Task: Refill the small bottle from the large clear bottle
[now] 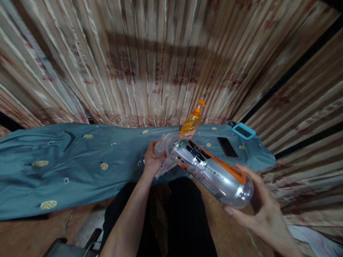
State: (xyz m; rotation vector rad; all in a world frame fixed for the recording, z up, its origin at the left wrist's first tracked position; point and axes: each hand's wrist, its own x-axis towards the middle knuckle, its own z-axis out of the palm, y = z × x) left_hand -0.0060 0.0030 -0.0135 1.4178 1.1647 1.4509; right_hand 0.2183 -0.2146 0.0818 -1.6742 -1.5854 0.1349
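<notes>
My right hand (258, 205) grips the base of a large clear plastic bottle (211, 169) with an orange, black and white label, held tilted with its neck pointing up-left. My left hand (152, 160) holds the bottle's neck end, fingers curled around the cap area, with some crumpled clear plastic against the palm. Both hands hover over the near edge of a table covered with a blue-green cloth (80, 164).
An orange pump bottle (191, 121) stands at the back of the cloth. A black phone (227, 147) and a small turquoise digital timer (243, 130) lie to the right. Striped curtains hang behind. My dark-trousered legs and a dark chair part show below.
</notes>
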